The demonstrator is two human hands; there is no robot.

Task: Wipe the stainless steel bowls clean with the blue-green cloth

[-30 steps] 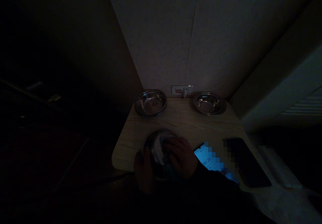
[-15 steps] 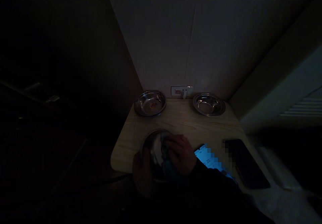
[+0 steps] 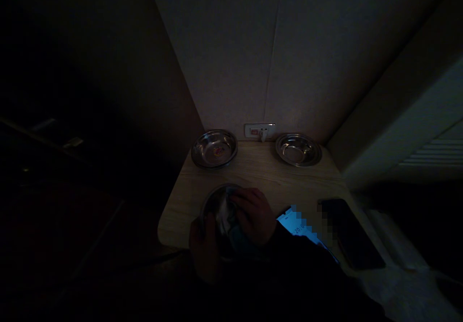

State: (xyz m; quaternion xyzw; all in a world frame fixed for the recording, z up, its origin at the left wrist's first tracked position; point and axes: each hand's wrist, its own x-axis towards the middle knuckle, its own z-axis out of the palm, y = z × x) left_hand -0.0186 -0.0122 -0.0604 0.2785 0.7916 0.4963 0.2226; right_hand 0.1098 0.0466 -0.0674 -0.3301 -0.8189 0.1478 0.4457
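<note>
A shiny metal bowl (image 3: 214, 198) sits at the front of the small wooden table, partly hidden by my hands. My left hand (image 3: 204, 252) grips its left rim, thumb over the inner side and fingers around the outside. Inside the bowl, my right hand (image 3: 257, 214) presses a pale and teal cloth (image 3: 238, 235) against the wall, its fingers bent over the fabric near the far right rim. Dim light makes the cloth's edges and the bowl's near side hard to make out.
Two metal bowls stand along the wall, a left bowl (image 3: 214, 149) with a sticker and a right bowl (image 3: 298, 150). Between them is a wall socket (image 3: 259, 131) with a plug. A lit phone (image 3: 297, 226) and a dark phone (image 3: 350, 234) lie at the right.
My right hand has shifted slightly up and left within the bowl, with the cloth under its fingers. My left hand keeps its hold on the rim.
</note>
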